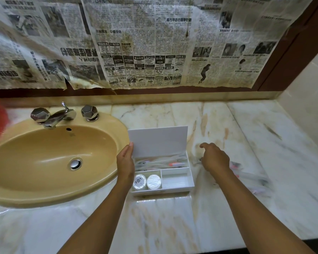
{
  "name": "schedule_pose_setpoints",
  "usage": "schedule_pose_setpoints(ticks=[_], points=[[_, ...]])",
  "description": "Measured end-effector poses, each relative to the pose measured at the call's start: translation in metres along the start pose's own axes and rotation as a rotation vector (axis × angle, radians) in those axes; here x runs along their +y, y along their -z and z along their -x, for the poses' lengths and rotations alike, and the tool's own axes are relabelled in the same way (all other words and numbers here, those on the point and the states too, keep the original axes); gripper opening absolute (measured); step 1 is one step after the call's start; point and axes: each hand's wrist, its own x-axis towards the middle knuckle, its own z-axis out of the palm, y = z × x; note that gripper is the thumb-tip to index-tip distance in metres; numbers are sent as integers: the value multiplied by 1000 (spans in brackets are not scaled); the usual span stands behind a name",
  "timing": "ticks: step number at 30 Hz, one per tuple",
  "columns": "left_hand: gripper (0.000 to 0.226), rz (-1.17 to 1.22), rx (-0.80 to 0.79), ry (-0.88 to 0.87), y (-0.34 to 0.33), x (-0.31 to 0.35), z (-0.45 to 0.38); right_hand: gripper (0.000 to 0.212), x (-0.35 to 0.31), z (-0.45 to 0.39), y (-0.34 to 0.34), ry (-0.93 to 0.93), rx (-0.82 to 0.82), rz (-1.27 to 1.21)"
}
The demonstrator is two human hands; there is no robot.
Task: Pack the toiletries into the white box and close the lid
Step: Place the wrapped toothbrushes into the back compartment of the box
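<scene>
Now left hand (125, 163) w/ straight fingers is bracing the upright lid of the white plastic compartment box (174, 180) on veined marble counter (173, 226); right hand (214, 158) is curling over blurry clear-wrapped toiletries (246, 173) beside it, grip unclear.

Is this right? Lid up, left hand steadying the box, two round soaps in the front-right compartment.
One slip: the head view shows the two round soaps in the front-left compartment; the front-right one looks empty. The lid is up, and the left hand rests against the box at the lid's edge.
</scene>
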Motion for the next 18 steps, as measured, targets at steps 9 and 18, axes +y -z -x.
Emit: schedule_pose_setpoints(ticks=[9,18], points=[[25,-13,0,0,-1,2,2,25,-1,5,0,23,203,-105],[26,-15,4,-4,0,2,1,4,-81,47,87,412,445,-722]])
